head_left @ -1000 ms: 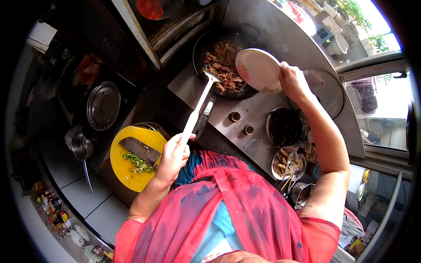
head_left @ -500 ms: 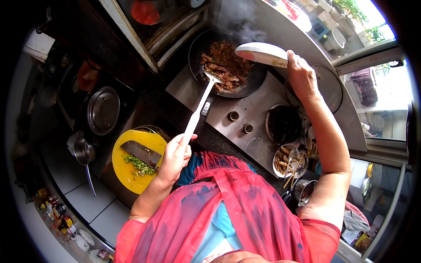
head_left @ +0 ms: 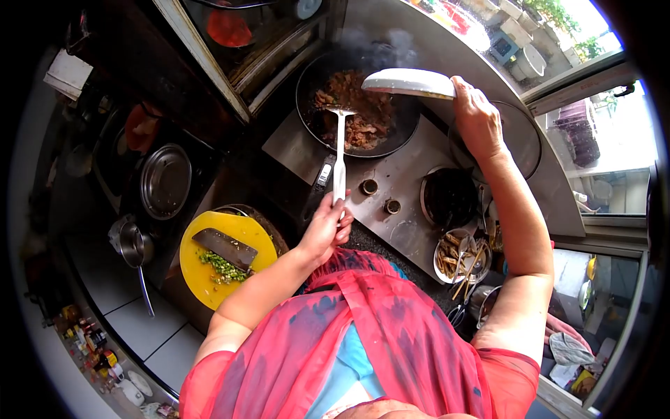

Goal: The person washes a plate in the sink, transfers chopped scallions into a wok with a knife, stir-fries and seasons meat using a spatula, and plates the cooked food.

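My left hand (head_left: 326,230) is closed round the handle of a white spatula (head_left: 340,153). Its blade lies among browned, chopped food (head_left: 363,126) in a dark wok (head_left: 406,136), and smoke rises behind. My right hand (head_left: 479,117) grips the rim of a white dish (head_left: 412,82), which is tipped on its side above the right part of the wok. The inside of the dish faces away, so its contents are hidden. Below the spatula's left side, the wok's black handle (head_left: 317,188) points toward me.
Left of me, a yellow cutting board (head_left: 199,276) bears a cleaver (head_left: 225,248) and chopped greens (head_left: 227,269). Right of the wok are a second burner (head_left: 450,197), a glass lid (head_left: 516,140) against the wall, and a bowl (head_left: 441,267) of food with chopsticks.
My left hand has moved right and up, swinging the spatula nearly upright in view. The dish in my right hand has shifted slightly left and tipped further.
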`<state>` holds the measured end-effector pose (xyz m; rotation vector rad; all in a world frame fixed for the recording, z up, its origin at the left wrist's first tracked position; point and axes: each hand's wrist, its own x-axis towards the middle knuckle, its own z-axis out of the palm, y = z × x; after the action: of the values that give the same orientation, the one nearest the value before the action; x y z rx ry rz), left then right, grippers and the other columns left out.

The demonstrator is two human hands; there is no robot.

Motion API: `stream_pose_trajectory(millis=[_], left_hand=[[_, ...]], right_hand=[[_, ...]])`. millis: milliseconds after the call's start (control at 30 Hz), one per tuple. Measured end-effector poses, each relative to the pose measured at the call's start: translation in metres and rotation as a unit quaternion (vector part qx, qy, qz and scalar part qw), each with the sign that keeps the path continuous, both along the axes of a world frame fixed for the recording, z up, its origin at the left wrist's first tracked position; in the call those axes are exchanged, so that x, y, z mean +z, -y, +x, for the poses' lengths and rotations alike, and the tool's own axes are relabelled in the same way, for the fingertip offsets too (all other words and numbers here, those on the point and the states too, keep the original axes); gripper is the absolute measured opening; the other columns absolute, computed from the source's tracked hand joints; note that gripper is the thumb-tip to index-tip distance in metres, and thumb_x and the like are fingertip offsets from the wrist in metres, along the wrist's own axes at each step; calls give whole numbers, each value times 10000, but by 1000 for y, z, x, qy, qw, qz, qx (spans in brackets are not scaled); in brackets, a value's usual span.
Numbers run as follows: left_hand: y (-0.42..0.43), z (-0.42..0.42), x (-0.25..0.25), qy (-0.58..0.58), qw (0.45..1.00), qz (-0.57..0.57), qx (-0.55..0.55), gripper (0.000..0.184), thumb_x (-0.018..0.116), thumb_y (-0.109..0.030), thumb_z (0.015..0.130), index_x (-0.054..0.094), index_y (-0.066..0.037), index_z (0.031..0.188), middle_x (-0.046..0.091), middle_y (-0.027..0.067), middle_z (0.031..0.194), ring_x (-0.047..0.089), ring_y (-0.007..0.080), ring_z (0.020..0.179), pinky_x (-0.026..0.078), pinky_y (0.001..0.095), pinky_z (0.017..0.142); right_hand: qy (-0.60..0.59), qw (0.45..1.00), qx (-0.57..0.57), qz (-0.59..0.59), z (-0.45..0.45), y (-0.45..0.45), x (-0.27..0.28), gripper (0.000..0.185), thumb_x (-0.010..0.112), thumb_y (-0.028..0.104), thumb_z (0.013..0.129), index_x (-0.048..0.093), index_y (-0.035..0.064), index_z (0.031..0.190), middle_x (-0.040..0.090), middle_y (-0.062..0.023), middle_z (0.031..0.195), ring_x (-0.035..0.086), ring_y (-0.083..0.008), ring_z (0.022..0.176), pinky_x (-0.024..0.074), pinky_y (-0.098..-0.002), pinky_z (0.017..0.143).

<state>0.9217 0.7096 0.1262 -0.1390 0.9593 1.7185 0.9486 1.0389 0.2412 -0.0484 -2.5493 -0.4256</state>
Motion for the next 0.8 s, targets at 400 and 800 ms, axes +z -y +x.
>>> stream_pose_trajectory(millis=[400,800], left_hand=[[-20,12,-45,-103,980,-99,-139,612,532,-174,940,226,-40,1453,602,124,1060,624,181,866,518,326,761],[10,7,-14,-177,973,-112,-102,657,597,-254,952,256,-66,1483,457,164,1385,466,230,1250,397,381,1015]], right_hand=[[-53,998,35,-2,-3,8,0,347,591,33,829,558,-6,1172,676,-150,1032,672,-255,920,565,-335,761],[-55,997,26,-41,-2,6,-2,385,613,-15,837,544,19,1215,662,-135,1110,663,-282,944,553,-366,800]])
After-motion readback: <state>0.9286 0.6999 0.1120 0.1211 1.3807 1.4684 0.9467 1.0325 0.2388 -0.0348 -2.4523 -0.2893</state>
